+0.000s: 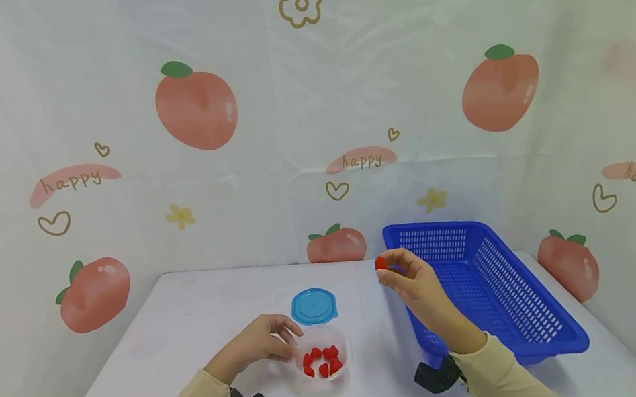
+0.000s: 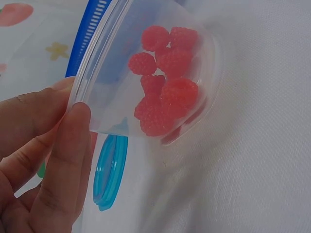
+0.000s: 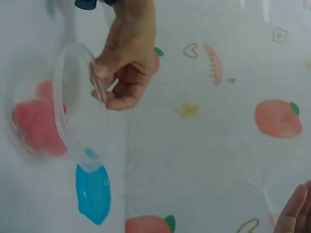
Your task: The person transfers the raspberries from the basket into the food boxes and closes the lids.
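My left hand [image 1: 264,339] pinches the rim of a clear plastic container [image 2: 112,104], thumb and fingers on either side of the wall. Several red raspberries [image 2: 167,92] lie on the container's bottom. In the head view, my right hand [image 1: 418,286] is raised by the near-left side of the blue basket, pinching one raspberry [image 1: 381,263] between thumb and fingertips. Only part of the right hand [image 3: 296,208] shows in the right wrist view, at the lower right corner, and its raspberry is out of sight there.
A blue lid [image 1: 313,306] lies on the white table [image 1: 216,301] just behind the container. The blue plastic basket [image 1: 525,284] with slotted walls stands at the right. A printed cloth [image 1: 264,165] hangs behind the table.
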Tool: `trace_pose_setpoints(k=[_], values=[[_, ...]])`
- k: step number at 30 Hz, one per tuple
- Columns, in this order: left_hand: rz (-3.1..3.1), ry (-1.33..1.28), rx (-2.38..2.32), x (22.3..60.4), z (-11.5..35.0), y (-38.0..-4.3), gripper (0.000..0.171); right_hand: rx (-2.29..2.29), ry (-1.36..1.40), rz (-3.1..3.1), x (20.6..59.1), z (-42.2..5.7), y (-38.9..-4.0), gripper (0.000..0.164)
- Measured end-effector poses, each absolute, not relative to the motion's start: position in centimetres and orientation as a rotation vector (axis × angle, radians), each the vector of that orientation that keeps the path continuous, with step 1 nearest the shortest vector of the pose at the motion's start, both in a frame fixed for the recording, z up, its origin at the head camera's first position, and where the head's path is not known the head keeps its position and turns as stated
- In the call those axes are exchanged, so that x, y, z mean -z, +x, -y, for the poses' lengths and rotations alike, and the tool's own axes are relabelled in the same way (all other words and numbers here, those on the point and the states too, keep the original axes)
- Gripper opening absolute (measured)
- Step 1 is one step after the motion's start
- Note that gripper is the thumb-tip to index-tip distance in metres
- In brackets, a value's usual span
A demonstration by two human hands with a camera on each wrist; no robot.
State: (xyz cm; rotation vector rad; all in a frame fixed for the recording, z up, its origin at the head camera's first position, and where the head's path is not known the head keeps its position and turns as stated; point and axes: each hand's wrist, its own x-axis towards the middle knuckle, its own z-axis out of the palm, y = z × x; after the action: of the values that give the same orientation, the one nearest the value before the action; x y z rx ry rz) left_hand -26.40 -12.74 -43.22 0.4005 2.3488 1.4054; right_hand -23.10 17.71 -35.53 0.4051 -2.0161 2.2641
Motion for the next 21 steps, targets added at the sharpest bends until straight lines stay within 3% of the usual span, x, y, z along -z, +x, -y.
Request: trace_pose_setpoints(k=[11, 21], values=[[-2.347, 0.399, -1.407, 43.3, 12.8, -26.4, 0.028, -2.243, 0.366, 2.185, 37.6, -14.9, -21.9, 0.028], [-2.354, 0.397, -1.408, 43.2, 12.7, -26.4, 0.027, -2.273, 0.491, 2.294, 40.6, -13.2, -21.4, 0.038]])
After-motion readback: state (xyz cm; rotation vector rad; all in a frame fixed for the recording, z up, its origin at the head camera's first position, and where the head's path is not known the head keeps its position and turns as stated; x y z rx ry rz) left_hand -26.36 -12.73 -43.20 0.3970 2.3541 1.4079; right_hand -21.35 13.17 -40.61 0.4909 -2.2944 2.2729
